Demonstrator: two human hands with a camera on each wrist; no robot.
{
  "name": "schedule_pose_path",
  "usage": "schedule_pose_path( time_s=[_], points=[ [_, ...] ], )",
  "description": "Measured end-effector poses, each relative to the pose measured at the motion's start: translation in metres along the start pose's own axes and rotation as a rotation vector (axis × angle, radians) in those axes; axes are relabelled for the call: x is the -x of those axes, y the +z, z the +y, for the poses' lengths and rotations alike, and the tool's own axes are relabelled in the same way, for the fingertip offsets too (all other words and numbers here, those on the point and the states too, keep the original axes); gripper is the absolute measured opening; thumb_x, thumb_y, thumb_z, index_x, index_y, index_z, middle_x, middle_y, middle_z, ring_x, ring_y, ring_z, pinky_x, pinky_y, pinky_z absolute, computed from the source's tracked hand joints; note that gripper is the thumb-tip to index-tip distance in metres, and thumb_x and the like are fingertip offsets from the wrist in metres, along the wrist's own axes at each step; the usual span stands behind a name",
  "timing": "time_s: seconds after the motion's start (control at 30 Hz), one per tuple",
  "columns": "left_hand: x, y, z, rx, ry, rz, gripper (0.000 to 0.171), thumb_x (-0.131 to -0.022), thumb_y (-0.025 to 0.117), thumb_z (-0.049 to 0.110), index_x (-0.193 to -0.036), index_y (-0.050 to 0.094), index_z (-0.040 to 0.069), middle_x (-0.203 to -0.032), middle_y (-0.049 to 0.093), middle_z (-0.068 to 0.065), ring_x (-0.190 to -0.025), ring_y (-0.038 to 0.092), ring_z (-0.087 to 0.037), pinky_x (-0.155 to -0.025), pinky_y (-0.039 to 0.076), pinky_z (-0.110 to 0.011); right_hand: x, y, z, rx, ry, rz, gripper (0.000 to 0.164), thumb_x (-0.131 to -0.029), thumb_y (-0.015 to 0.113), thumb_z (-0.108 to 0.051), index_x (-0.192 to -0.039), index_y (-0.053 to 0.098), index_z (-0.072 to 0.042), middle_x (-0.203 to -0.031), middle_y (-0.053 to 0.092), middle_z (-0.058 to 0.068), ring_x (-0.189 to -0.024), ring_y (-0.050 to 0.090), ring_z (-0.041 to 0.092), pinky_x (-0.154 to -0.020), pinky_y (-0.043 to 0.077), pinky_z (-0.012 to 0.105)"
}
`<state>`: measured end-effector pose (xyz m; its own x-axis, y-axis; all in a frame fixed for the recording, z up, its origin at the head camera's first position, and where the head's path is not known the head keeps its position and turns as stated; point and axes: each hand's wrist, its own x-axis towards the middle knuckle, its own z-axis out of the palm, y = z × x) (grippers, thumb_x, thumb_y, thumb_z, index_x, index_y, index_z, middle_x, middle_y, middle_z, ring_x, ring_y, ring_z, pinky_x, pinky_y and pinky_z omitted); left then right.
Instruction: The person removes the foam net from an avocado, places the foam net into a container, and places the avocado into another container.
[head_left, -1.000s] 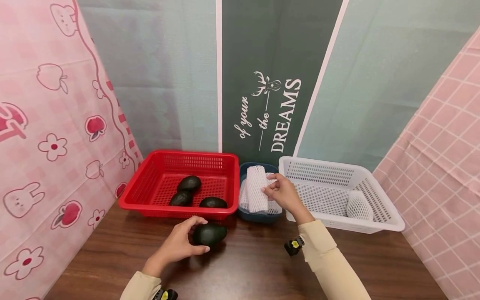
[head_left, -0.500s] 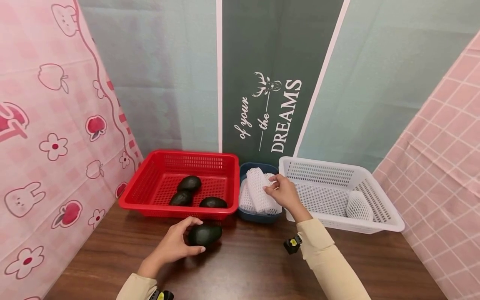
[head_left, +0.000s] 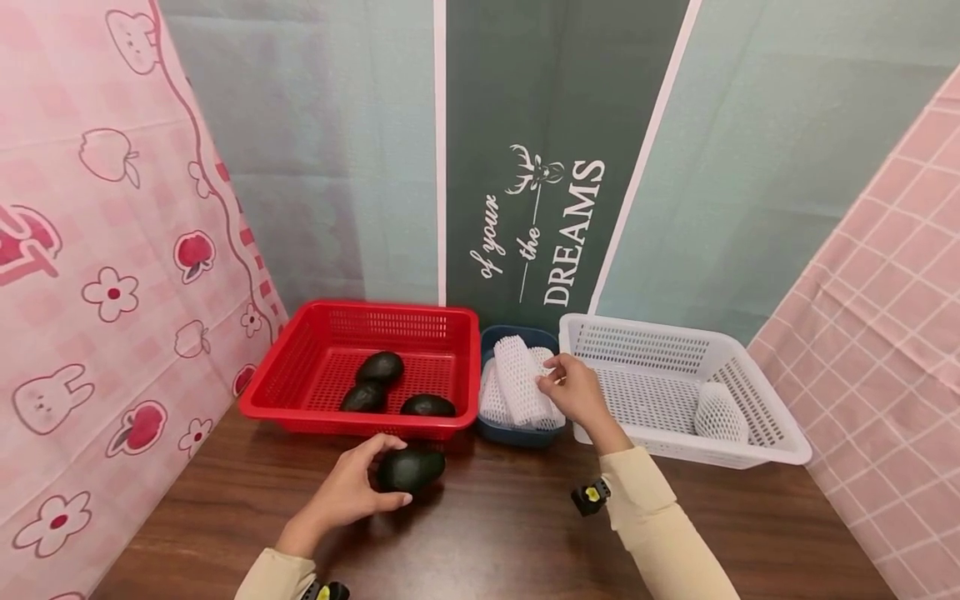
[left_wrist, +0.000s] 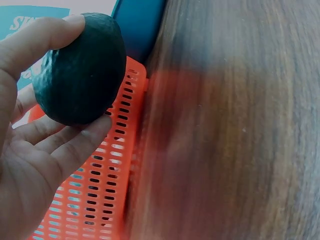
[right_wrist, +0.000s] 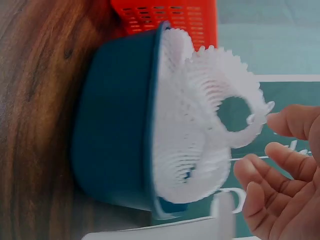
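My left hand (head_left: 352, 487) grips a dark green avocado (head_left: 411, 469) just in front of the red basket, thumb on one side and fingers on the other. In the left wrist view the avocado (left_wrist: 82, 70) sits between the thumb and fingertips, above the table. My right hand (head_left: 573, 390) is beside the blue bin (head_left: 513, 435), fingers loosely bent. One fingertip is right at the edge of a white foam net sleeve (head_left: 520, 379), which lies slanted on top of other sleeves. In the right wrist view this sleeve's round open end (right_wrist: 245, 130) faces the fingers.
Three avocados lie in the red basket (head_left: 358, 423) at left, one being the avocado (head_left: 379, 367) farthest back. The white basket (head_left: 686, 454) at right holds a rounded item in a foam net (head_left: 720, 412). Brown wooden table (head_left: 495, 533) in front; printed cloths hang behind and beside.
The top foam net sleeve has turned from upright to slanted in the bin. My left hand has drawn slightly left with the avocado. My right hand has shifted a little right recently.
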<state>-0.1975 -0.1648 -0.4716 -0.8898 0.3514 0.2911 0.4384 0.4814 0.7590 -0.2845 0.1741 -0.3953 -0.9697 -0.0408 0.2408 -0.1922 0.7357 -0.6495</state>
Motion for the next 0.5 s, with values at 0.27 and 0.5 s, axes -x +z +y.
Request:
schedule_pose_path(
  time_s=[0.27, 0.5],
  points=[
    [0.001, -0.004, 0.013, 0.061, -0.024, 0.043, 0.056, -0.064, 0.086, 0.027, -0.111, 0.056, 0.017, -0.107, 0.059, 0.000, -0.078, 0.060, -0.015, -0.061, 0.050, -0.027, 0.020, -0.007, -0.009, 0.030, -0.069, 0.033, 0.030, -0.081, 0.071, -0.015, -0.105, 0.061, 0.001, -0.090, 0.063, 0.013, -0.078, 0.060, 0.026, -0.067, 0.051, 0.039],
    [-0.002, -0.010, 0.022, 0.071, -0.022, 0.057, 0.055, -0.065, 0.086, 0.028, -0.110, 0.056, 0.017, -0.105, 0.059, 0.000, -0.074, 0.059, -0.015, -0.058, 0.050, -0.027, 0.022, -0.008, -0.022, 0.094, -0.133, -0.021, 0.033, -0.079, 0.072, -0.016, -0.107, 0.062, -0.002, -0.094, 0.063, 0.014, -0.079, 0.059, 0.026, -0.066, 0.049, 0.038]
  ],
)
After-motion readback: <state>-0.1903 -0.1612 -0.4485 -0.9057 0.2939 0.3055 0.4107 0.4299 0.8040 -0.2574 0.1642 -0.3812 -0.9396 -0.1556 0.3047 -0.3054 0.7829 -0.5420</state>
